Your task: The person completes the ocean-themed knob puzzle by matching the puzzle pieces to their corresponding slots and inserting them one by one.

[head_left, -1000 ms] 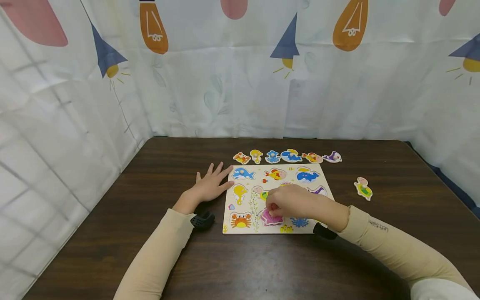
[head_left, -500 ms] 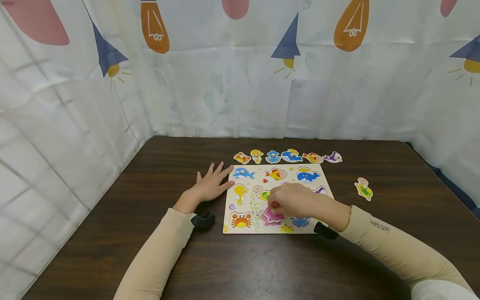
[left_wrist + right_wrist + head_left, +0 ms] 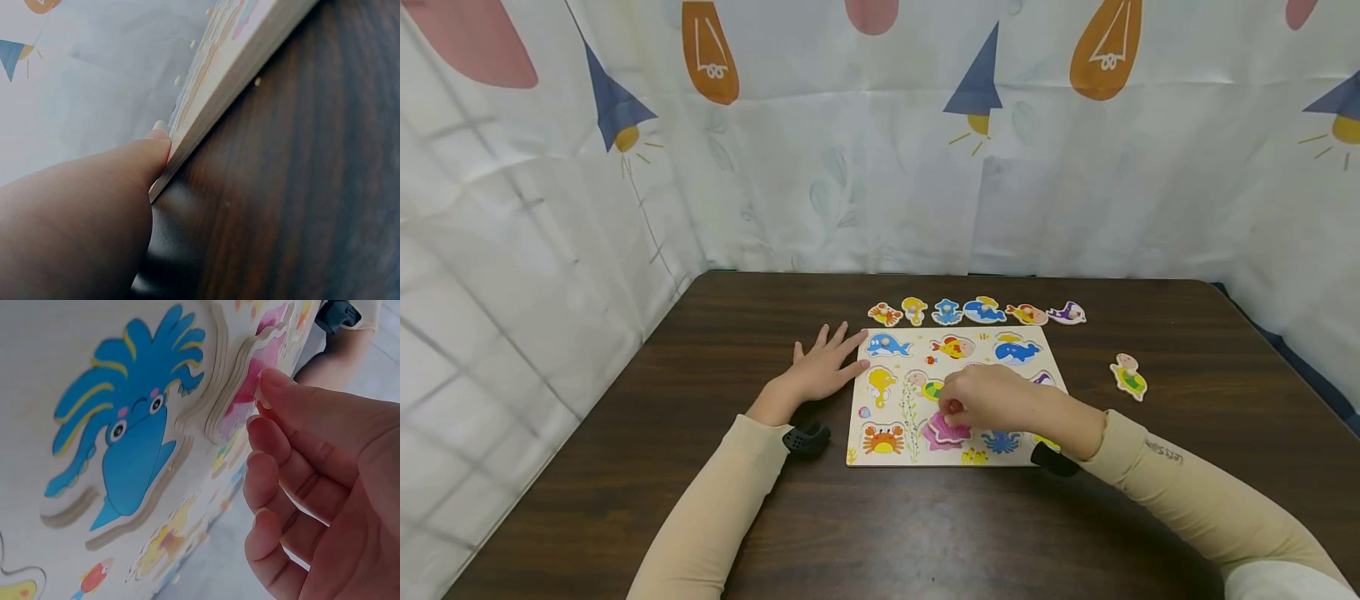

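Note:
A pale wooden peg puzzle board (image 3: pixel 857 421) with sea-animal pictures lies on the table. My right hand (image 3: pixel 992 400) pinches the small knob of a pink shell puzzle piece (image 3: pixel 949 431) between thumb and forefinger. In the right wrist view that shell piece (image 3: pixel 265 359) overlaps its printed recess, sitting proud of the board and a little askew. The remaining fingers curl loosely beside it. My left hand (image 3: pixel 818 372) lies with fingers spread at the board's left edge. The left wrist view has the thumb (image 3: pixel 159 147) against that edge. A dolphin piece (image 3: pixel 887 344) fills its slot.
Along the board's far edge stand loose pieces in a row: crab (image 3: pixel 885 314), seahorse (image 3: pixel 914 311), octopus (image 3: pixel 947 312), whale (image 3: pixel 984 310), fish (image 3: pixel 1027 314) and a purple one (image 3: pixel 1067 313). A turtle piece (image 3: pixel 1128 377) lies apart on the right. Behind the table hangs a patterned curtain (image 3: pixel 895 183).
The shell piece has shifted and turned slightly up and right over its recess, my right hand moving along with it. My left hand keeps its place.

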Action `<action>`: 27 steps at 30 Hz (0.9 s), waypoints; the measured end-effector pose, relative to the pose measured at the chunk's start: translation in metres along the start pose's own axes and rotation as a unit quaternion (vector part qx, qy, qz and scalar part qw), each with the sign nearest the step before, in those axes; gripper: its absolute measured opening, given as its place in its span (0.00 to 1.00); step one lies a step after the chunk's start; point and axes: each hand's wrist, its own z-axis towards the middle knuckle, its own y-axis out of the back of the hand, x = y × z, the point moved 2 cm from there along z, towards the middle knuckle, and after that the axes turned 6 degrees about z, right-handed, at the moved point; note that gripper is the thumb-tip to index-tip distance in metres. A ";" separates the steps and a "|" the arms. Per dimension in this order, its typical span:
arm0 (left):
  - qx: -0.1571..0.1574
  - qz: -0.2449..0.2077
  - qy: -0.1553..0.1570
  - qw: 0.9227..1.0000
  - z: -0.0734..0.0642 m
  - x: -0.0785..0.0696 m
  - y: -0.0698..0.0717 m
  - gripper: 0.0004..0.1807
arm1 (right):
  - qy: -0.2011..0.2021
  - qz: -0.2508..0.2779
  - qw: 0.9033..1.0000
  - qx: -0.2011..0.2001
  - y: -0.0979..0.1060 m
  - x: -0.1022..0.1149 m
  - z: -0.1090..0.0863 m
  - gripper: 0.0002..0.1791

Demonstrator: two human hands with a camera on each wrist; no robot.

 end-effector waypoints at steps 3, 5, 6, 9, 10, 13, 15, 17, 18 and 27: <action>-0.001 0.001 0.000 1.000 0.000 -0.001 0.000 0.39 | -0.002 0.005 1.000 0.006 -0.001 0.002 0.000 0.03; -0.001 -0.001 -0.001 1.000 0.000 -0.001 0.001 0.39 | -0.004 0.009 1.000 0.010 -0.002 0.003 0.000 0.03; -0.002 -0.002 -0.001 1.000 -0.001 -0.001 0.001 0.39 | -0.004 0.010 1.000 0.012 -0.002 0.003 0.000 0.03; -0.001 -0.001 -0.001 1.000 -0.001 -0.002 0.001 0.39 | -0.003 0.011 1.000 0.011 -0.003 0.004 -0.001 0.03; -0.001 -0.001 -0.001 1.000 -0.001 -0.002 0.001 0.39 | -0.002 0.011 1.000 0.010 -0.003 0.004 -0.001 0.03; -0.001 0.000 -0.001 1.000 0.000 -0.002 0.001 0.39 | 0.003 0.009 1.000 0.008 -0.003 0.005 0.000 0.03; -0.002 -0.001 -0.001 1.000 0.000 -0.002 0.001 0.39 | 0.005 0.009 1.000 0.008 -0.002 0.005 0.000 0.03; -0.002 -0.001 -0.001 1.000 0.000 -0.001 0.002 0.39 | 0.006 0.009 1.000 0.008 -0.002 0.005 0.000 0.03; -0.002 -0.001 -0.001 1.000 0.001 -0.001 0.001 0.39 | 0.005 0.009 1.000 0.009 -0.002 0.005 0.001 0.03; -0.006 -0.002 -0.002 1.000 0.000 -0.002 0.001 0.39 | -0.003 0.008 1.000 0.011 -0.001 0.003 0.003 0.03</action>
